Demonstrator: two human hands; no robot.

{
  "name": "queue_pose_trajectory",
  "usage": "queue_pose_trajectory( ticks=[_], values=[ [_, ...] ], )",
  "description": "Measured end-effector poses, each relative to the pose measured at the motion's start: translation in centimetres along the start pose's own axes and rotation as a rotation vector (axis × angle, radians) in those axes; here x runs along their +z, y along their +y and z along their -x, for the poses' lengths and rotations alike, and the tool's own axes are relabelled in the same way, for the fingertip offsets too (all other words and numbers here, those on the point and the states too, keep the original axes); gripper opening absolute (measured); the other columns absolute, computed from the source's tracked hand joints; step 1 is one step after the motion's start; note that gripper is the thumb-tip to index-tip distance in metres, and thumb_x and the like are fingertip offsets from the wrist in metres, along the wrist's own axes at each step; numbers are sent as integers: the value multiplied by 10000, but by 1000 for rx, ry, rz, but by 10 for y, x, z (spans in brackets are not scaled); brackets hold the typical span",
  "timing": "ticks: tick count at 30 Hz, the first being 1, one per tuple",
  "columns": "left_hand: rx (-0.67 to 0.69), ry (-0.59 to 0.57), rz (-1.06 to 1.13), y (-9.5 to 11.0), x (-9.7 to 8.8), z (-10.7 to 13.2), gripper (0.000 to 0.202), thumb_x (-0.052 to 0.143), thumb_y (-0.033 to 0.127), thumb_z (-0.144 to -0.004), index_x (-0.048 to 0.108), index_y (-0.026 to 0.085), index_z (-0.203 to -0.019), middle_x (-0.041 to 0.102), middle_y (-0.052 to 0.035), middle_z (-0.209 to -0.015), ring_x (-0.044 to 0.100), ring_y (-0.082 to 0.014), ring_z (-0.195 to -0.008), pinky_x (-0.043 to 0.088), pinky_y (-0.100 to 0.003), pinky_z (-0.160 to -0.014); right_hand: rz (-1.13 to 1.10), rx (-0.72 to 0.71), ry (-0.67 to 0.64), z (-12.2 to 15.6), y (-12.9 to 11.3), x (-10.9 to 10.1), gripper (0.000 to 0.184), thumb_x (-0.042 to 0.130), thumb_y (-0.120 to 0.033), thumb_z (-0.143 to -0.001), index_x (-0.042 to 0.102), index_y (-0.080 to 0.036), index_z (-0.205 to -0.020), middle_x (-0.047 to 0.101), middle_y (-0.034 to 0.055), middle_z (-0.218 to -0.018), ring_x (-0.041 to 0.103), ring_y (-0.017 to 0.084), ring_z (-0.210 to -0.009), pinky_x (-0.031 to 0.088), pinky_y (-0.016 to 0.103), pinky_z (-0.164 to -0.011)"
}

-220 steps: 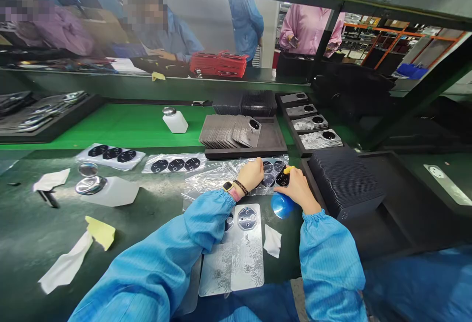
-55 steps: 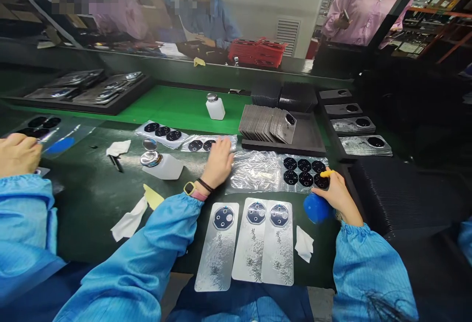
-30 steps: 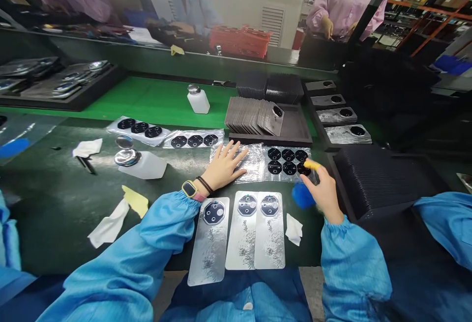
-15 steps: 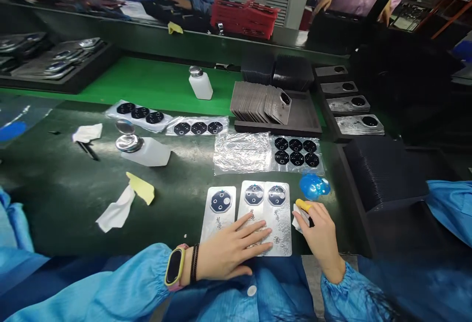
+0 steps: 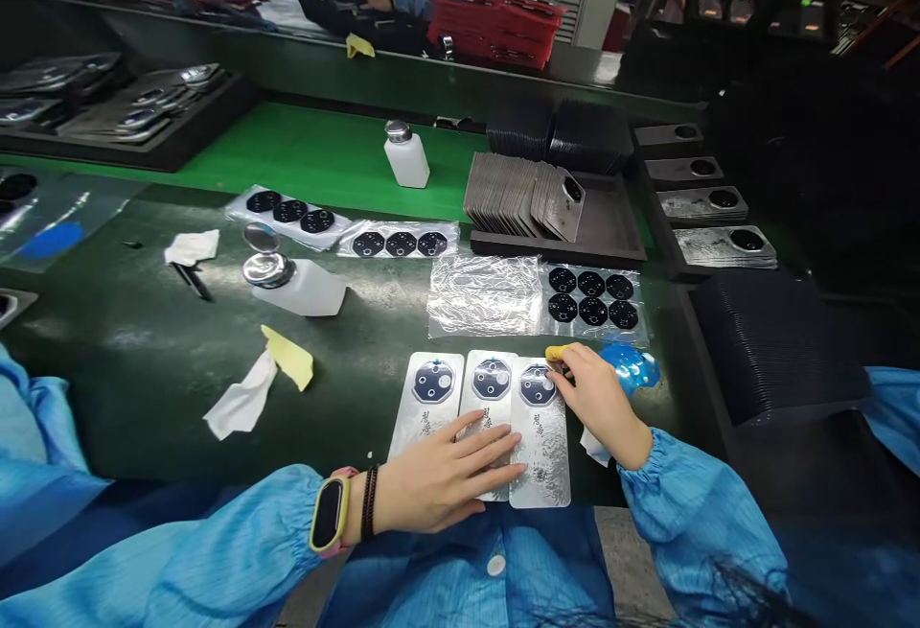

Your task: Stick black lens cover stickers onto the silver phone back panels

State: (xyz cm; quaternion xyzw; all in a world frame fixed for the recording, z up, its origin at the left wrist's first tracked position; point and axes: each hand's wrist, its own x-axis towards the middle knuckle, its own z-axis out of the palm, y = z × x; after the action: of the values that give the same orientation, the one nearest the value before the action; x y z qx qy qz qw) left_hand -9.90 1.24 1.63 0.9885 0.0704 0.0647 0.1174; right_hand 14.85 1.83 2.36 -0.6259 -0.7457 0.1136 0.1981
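Far L on the bench, a white wipe (image 5: pixel 241 398) is lying w/ a yellow scrap (image 5: pixel 288 360) at its upper end. Moving R: the L panel (image 5: pixel 413 417) is now sitting just beside the mid panel (image 5: pixel 492 379); a sec ago a wider gap was showing, so the row's prob. getting squared up. The L hand (image 5: pixel 435 475) is lying palm-down across both, fingers spread, grasping nothing, tips just reaching the R panel (image 5: pixel 540 446). Big change here: the R hand (image 5: pixel 589 393) was down at the white cloth (image 5: pixel 595 448) a sec ago; now it's working that panel's top R corner, yellow finger cover (image 5: pixel 557 353) at the top edge, thumb by the dark octagon (image 5: pixel 536 385). Fingers are curling in close, but can't tell if they're pinching or only touching. Attn's prob. shifting onto this panel. Cloth's lying under the R wrist, blue film (image 5: pixel 632 368) resting just past the knuckles.
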Motion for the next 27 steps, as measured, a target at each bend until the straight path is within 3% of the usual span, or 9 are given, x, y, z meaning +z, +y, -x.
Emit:
queue_pose_trajectory(
  ticks=[4, 8, 11, 16, 23, 27],
  values=[
    [54, -6, -18, -1, -9, -4, 436, 482, 340, -922, 499, 163, -1321, 575, -96, -1344, 564, -263, -1195, 449, -407, -995, -7, -32, -6, -5, 1, -2, 133, 606, -100, -796, 582, -231, -803, 657, 16, -782, 636, 206, -756, 510, 302, -589],
    [128, 42, -64, 4, -12, -29, 399, 362, 300, -977, 566, 107, -1259, 604, -90, -1308, 554, -234, -1211, 428, -390, -1038, 43, -89, -68, -15, -1, -4, 148, 629, -104, -801, 579, -228, -735, 653, 3, -746, 626, 183, -745, 486, 281, -597],
    [262, 66, -89, 7, -4, -55, 408, 325, 282, -989, 589, 105, -1245, 602, -75, -1312, 522, -204, -1250, 403, -350, -1073, 108, -126, -168, -23, -7, -7, 170, 621, -108, -824, 587, -217, -698, 655, 4, -737, 616, 166, -736, 444, 260, -561],
    [360, 99, -95, 4, 15, -80, 395, 367, 294, -981, 619, 83, -1201, 651, -82, -1243, 545, -235, -1219, 418, -402, -1060, 224, -167, -278, -26, -15, -13, 133, 615, -140, -854, 626, -194, -734, 674, 22, -766, 612, 165, -758, 399, 259, -536],
    [353, 208, -63, 7, 28, -78, 500, 211, 228, -980, 656, 95, -1168, 670, -57, -1206, 590, -227, -1162, 444, -426, -1038, 340, -257, -195, -17, -14, -9, 164, 625, -60, -811, 610, -184, -704, 645, 21, -708, 581, 159, -714, 358, 261, -511],
    [342, 265, -69, 8, 28, -79, 565, 145, 218, -980, 674, 109, -1144, 672, -34, -1201, 598, -213, -1151, 456, -412, -1025, 296, -270, -149, -14, -12, -11, 157, 614, -69, -814, 590, -185, -712, 628, 15, -699, 564, 158, -693, 368, 258, -508]
  ],
)
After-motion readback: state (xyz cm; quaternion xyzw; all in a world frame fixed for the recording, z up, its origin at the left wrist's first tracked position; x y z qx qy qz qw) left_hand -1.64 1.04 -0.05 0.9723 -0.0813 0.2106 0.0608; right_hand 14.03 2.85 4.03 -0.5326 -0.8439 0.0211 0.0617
